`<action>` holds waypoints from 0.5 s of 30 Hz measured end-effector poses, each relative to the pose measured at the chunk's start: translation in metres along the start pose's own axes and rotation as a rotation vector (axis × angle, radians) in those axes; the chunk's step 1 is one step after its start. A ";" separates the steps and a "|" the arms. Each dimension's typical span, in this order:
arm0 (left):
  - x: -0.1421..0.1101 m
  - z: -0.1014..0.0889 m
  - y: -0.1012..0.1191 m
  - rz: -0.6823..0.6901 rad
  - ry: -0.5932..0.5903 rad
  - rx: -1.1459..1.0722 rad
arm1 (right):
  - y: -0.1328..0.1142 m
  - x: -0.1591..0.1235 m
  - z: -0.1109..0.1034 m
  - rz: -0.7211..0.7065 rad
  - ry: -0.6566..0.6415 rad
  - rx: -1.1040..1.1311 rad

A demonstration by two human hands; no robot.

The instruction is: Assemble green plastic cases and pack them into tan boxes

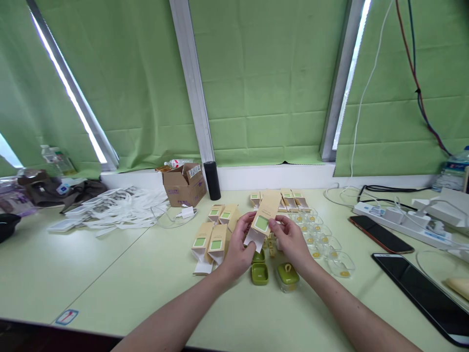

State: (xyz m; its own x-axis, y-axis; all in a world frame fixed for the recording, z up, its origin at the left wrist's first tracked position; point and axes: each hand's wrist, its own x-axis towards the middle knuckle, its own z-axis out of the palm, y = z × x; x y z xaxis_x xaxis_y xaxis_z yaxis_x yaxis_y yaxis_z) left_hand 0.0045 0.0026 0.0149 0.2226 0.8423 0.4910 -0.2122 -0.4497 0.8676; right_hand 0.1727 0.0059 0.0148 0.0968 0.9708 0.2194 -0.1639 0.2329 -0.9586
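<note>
Between my hands, above the table, is a tilted tan paper box with a green window and a white flap hanging from its near end. My left hand grips its left side. My right hand has thumb and fingers on its right edge. Below them lie small green square trays, partly hidden by my hands. A clear container with a green lid and a pale ring-like loop on top stands near my right wrist. Several like tan boxes stand to the left, some with flaps out.
More tan boxes stand in a row behind. Clear plastic cases with yellow spots sit at right, beside phones and a power strip. A cardboard box, black cylinder and white strap pile are at left.
</note>
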 end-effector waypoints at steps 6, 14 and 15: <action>-0.001 -0.003 -0.005 0.056 -0.009 0.134 | -0.003 0.000 0.000 0.035 0.031 0.048; -0.001 -0.004 -0.006 0.137 -0.004 0.376 | -0.005 -0.002 0.003 0.054 0.033 0.101; -0.001 -0.004 -0.006 0.150 -0.027 0.388 | -0.006 -0.002 0.003 0.056 0.041 0.107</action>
State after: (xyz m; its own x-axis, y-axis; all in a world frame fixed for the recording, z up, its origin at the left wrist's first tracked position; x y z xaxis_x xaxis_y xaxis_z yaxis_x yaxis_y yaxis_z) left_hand 0.0014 0.0058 0.0084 0.2427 0.7529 0.6117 0.1293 -0.6501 0.7488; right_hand 0.1705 0.0030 0.0208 0.1245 0.9799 0.1559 -0.2736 0.1849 -0.9439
